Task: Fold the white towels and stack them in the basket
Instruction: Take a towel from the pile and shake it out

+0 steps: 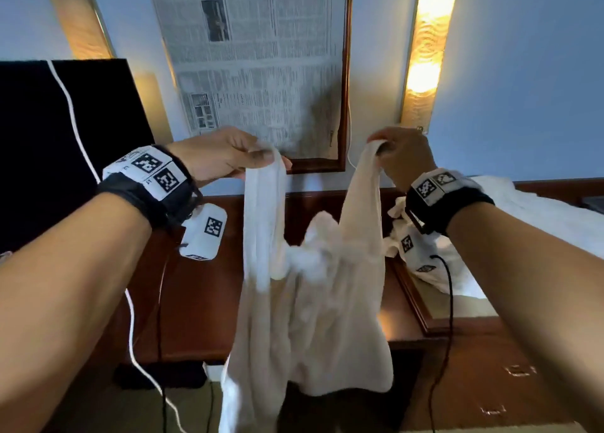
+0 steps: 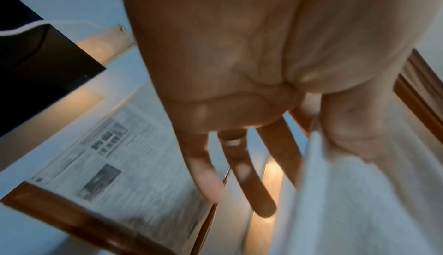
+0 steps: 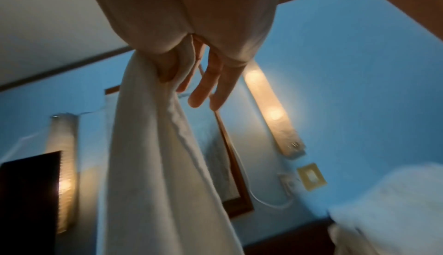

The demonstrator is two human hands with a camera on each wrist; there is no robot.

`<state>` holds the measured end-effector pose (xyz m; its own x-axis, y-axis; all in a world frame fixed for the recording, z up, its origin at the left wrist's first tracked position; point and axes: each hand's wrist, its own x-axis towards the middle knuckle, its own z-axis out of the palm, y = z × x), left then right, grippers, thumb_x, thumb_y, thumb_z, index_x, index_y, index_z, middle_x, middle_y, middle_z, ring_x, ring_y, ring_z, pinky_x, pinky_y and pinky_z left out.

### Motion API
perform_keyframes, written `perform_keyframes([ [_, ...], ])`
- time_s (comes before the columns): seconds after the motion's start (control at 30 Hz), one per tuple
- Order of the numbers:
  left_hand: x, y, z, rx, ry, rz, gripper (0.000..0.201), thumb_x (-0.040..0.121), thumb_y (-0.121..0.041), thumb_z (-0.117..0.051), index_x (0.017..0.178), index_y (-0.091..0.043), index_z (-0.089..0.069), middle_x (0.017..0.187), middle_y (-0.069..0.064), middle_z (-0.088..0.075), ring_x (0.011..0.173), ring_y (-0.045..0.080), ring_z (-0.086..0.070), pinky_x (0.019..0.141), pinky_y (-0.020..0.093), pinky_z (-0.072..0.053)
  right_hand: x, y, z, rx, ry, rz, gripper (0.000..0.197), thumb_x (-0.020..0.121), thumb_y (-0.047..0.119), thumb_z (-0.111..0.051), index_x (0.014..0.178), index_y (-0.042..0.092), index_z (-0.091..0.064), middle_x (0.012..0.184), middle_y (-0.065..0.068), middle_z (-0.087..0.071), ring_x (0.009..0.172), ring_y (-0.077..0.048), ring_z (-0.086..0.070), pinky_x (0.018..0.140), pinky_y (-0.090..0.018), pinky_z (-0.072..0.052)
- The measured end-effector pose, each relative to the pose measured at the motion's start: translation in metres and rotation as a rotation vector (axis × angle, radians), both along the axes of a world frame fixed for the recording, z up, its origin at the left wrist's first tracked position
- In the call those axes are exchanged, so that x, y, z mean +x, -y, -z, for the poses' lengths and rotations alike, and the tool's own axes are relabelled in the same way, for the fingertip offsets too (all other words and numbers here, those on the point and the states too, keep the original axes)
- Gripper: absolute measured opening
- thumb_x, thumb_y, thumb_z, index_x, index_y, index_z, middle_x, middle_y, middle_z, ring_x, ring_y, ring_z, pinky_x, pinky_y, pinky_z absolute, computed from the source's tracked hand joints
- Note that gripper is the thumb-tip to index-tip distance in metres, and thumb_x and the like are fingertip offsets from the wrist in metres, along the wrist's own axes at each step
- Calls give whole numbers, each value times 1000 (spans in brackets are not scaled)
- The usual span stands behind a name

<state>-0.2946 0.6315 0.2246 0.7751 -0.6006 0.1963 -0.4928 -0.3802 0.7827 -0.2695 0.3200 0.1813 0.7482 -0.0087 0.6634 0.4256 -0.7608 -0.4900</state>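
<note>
Left hand and right hand, raised in front of the framed newspaper, each pinch a bunched top corner of one white towel, thumb against forefinger, other fingers loose. Below the frame: wooden desk, a heap of more white towels to its right. Towel sags between hands, hanging before the desk.

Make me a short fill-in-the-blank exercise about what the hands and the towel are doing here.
1. The left hand and right hand hold up one ____ towel.
2. The towel's middle sags ____ the two hands.
3. On the wall behind hangs a framed ____.
4. More towels lie piled on the person's ____ side.

Missing words: white; between; newspaper; right
</note>
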Motion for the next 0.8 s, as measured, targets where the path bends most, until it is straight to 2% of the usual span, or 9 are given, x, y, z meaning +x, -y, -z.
perform_keyframes([
  [0.1,4,-10,-17,-130,179,-108,73,80,-53,-77,90,18,-64,94,37,-63,89,35,-58,81,48,-47,0,-27,-34,-16,-22,-133,28,91,-2,-55,100,15,-75,101,1,-67,95,-17,-63,87,-28,-53],
  [0.2,8,-15,-28,-259,331,-219,65,87,-42,-75,94,22,-61,83,23,-57,75,29,-49,62,32,-45,-7,-47,-61,67,31,-222,22,88,-4,-61,98,9,-75,98,3,-68,90,-11,-63,76,-6,-46],
  [0.27,11,-13,-30,-313,378,-265,42,91,-28,-70,92,14,-67,80,19,-55,69,26,-45,54,24,-39,-13,-58,-75,177,54,-291,11,86,2,-68,95,8,-71,92,-2,-71,79,-10,-66,67,-11,-51],
  [0.33,12,-7,-35,-413,397,-324,11,91,-16,-70,85,-10,-78,76,13,-61,65,20,-49,55,22,-41,-18,-68,-87,206,87,-313,5,86,14,-71,86,9,-70,80,-3,-71,71,-12,-68,65,-24,-56],
  [0.43,15,7,-43,-543,392,-347,17,89,-3,-71,81,-17,-74,61,-13,-64,56,-1,-52,58,14,-44,-21,-77,-105,185,80,-342,19,80,24,-79,67,13,-69,64,0,-66,59,-12,-60,59,-29,-52],
  [0.5,20,17,-48,-569,382,-324,23,89,-2,-71,77,-22,-76,59,-14,-64,56,-1,-51,59,16,-43,-22,-82,-114,162,66,-394,24,81,25,-80,61,18,-69,57,2,-62,52,-6,-52,54,-24,-46],
  [0.6,24,26,-54,-534,363,-263,20,92,-6,-67,79,-20,-74,56,-16,-57,55,1,-45,58,17,-39,-21,-83,-123,67,65,-481,30,90,26,-72,70,4,-72,60,-14,-59,54,-8,-45,53,-23,-38],
  [0.73,28,39,-60,-497,310,-199,42,96,-7,-62,59,-25,-68,51,-18,-47,52,-1,-42,57,16,-39,-17,-75,-131,26,83,-536,34,97,24,-64,76,-2,-69,63,-3,-48,58,-6,-39,55,-21,-33],
  [0.8,29,44,-63,-516,282,-194,29,96,-7,-62,71,-21,-68,58,-14,-58,57,-1,-53,57,15,-44,-16,-72,-134,51,93,-547,25,95,23,-65,81,4,-73,67,-1,-57,61,-5,-45,58,-21,-39],
])
